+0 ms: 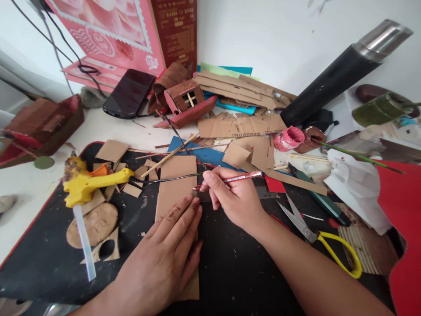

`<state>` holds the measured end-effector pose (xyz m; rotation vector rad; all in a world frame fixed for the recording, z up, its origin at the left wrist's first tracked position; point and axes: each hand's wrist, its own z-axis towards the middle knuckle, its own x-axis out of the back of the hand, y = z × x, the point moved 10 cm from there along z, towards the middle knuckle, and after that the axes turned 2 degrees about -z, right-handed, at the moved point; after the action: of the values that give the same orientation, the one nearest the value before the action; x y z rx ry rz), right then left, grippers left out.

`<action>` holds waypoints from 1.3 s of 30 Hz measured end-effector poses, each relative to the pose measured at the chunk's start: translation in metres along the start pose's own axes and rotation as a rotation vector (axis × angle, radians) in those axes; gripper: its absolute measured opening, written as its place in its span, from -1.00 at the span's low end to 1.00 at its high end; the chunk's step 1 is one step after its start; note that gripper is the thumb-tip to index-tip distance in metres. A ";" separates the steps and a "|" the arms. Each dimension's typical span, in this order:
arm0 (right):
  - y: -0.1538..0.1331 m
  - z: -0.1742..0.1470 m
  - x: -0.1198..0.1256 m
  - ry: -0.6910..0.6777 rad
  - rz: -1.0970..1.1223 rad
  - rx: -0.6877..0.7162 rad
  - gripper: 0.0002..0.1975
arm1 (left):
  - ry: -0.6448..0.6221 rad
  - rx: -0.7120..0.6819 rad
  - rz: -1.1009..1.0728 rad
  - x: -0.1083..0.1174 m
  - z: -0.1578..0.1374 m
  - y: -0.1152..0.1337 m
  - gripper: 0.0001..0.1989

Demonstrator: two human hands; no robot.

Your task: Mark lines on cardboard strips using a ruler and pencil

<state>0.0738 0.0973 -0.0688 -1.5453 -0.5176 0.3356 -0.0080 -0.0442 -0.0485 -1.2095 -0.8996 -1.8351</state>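
Observation:
A long strip of brown cardboard point(176, 175) lies upright in front of me on the black mat. My left hand point(167, 245) rests flat on its lower part, fingers stretched out and pressing down, with brown stains on them. My right hand point(235, 197) grips a slim pen point(243, 176) with red and white markings; its tip points left, close to the strip's right edge. Partly hidden under this hand, a dark flat strip like a metal ruler point(265, 192) reaches toward my left fingertips.
At left lie a yellow hot glue gun point(82, 180) and cardboard scraps. Scissors point(307, 230) and a green utility knife point(320, 195) are at right. Behind stand a model boat point(187, 103), a phone point(129, 94), paint pots point(289, 139) and a black flask point(332, 79). The glue gun's cord crosses the strip.

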 end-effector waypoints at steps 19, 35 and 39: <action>0.001 0.000 0.000 0.001 -0.014 -0.013 -0.44 | 0.003 0.005 0.006 0.000 0.000 0.000 -0.48; 0.002 0.000 0.000 0.007 0.041 -0.016 -0.49 | 0.008 0.006 -0.004 0.002 0.001 0.000 -0.48; 0.002 0.000 0.000 0.005 0.025 -0.020 -0.46 | 0.008 0.001 0.000 0.002 0.001 0.000 -0.48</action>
<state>0.0746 0.0972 -0.0704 -1.5728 -0.4997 0.3463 -0.0077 -0.0436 -0.0458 -1.2004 -0.8960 -1.8375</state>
